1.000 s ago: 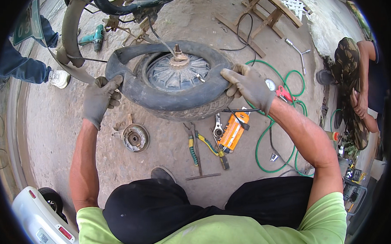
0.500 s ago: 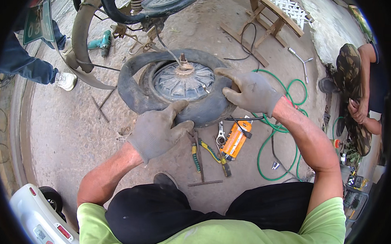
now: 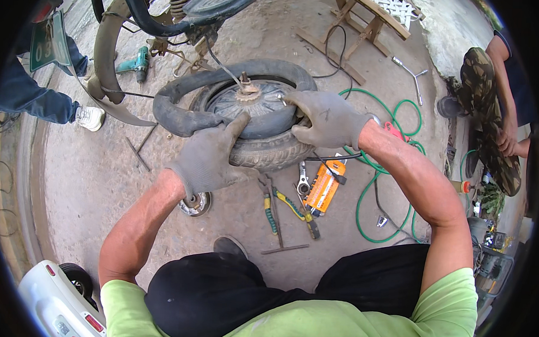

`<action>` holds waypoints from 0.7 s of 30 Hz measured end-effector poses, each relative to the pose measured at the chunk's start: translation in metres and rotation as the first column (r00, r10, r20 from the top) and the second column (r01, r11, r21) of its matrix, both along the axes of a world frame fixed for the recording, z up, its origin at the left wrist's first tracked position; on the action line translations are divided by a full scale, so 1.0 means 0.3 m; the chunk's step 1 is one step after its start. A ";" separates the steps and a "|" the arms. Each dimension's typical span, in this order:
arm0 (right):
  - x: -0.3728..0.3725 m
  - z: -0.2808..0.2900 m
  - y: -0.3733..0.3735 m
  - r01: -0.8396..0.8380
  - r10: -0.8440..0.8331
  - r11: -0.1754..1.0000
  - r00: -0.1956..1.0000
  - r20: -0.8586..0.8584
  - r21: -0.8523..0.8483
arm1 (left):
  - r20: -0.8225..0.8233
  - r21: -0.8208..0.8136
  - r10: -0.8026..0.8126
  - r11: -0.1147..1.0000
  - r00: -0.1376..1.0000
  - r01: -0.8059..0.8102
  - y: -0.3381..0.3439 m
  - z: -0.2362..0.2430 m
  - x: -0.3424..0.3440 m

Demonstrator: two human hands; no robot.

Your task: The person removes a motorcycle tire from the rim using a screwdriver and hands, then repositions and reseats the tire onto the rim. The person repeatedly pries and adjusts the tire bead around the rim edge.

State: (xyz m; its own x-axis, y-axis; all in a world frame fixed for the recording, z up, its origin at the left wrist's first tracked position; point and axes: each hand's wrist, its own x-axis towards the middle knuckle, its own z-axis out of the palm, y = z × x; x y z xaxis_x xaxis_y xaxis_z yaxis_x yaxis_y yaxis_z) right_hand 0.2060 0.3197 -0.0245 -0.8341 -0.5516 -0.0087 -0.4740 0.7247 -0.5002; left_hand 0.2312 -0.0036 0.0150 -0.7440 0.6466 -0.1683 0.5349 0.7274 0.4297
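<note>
A wheel with a finned metal hub (image 3: 257,104) and treaded tyre (image 3: 264,153) lies ahead of me. A dark inner tube (image 3: 179,115) sits loosely over it, offset to the left. My gloved left hand (image 3: 213,154) is at the near left of the wheel, thumb on the tube, fingers curled toward the tyre. My gloved right hand (image 3: 324,118) grips the tube on the right, near the valve stem. Below the wheel lie pliers (image 3: 271,207), a ratchet wrench (image 3: 303,183) and an orange case (image 3: 327,185); a round metal brake part (image 3: 197,204) is partly behind my left wrist.
Scooter frame (image 3: 174,13) overhead, drill (image 3: 133,66), wooden stool (image 3: 369,23), Y-wrench (image 3: 412,75) and green hose (image 3: 362,228) surround the wheel. Another person's jeans-clad leg (image 3: 43,95) is at left; a person in camouflage trousers (image 3: 485,110) is at right. A white vehicle (image 3: 57,298) is lower left.
Both hands came inward onto the near part of the tube, which has shifted up, exposing more tyre tread; my right hand has moved slightly left over the last half second.
</note>
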 end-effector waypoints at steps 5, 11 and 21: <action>0.047 0.052 0.019 -0.089 0.092 0.996 0.983 0.158 -0.029 | -0.114 -0.074 -0.033 0.997 0.993 0.024 0.009 -0.030 0.027; 0.087 0.031 0.018 -0.204 0.209 0.975 0.976 -0.057 0.086 | -0.076 -0.103 -0.068 0.993 0.995 0.060 0.014 -0.049 0.054; 0.157 0.015 -0.111 -0.289 0.304 0.950 0.943 -0.132 0.119 | -0.074 -0.002 -0.075 0.997 0.994 0.075 -0.105 -0.108 0.142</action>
State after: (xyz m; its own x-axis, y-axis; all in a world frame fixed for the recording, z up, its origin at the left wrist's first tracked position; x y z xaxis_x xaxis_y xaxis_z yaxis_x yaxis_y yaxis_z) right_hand 0.2531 0.2866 -0.0201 -0.6288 -0.7767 0.0364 -0.7378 0.5811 -0.3435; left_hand 0.2737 -0.0350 -0.0174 -0.7038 0.7012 -0.1141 0.6185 0.6838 0.3871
